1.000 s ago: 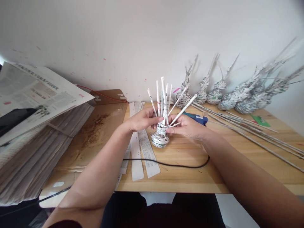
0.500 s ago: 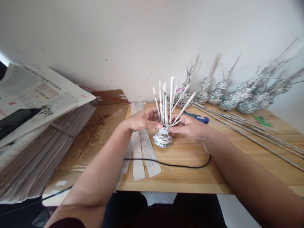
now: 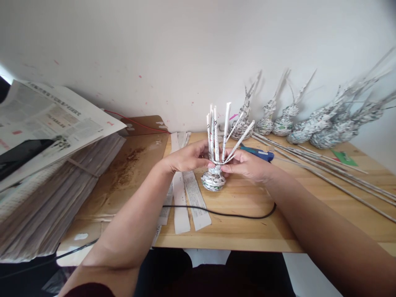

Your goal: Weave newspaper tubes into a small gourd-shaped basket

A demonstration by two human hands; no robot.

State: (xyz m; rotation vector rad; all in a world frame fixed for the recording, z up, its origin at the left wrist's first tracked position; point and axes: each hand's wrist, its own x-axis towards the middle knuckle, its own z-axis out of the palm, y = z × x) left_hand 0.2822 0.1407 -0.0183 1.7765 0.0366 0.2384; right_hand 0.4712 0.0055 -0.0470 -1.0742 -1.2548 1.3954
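Head view: we count one small, bulb-shaped vessel woven from white printed-paper tubes (image 3: 213, 182), upright in front of us, above or on the pale wooden tabletop (image 3: 238, 240); base contact cannot be told. At least six stiff white paper tubes (image 3: 227, 130) rise from its neck, some fanned outward. Our left hand (image 3: 190, 158) grasps the neck from one side and our right hand (image 3: 243, 166) from the other, thumbs in front; curled fingers behind are partly hidden.

Against the wall we count three upright woven-paper vessels with tapering spikes (image 3: 284, 125), plus at least two leaning, overlapping ones (image 3: 305, 131). Long, thin, greyish paper rods (image 3: 332, 174): at least four, crossing. One green card (image 3: 344, 158) lies near them. One blue-and-teal tool (image 3: 262, 154) is partly covered by our right hand.

At least three flat printed-paper strips (image 3: 182, 214) lie beside the vessel; one thin black cable (image 3: 235, 215) runs across them, between vessel and table edge. Farther left we note brown cardboard (image 3: 123, 177) and one thick newspaper stack (image 3: 46, 210).
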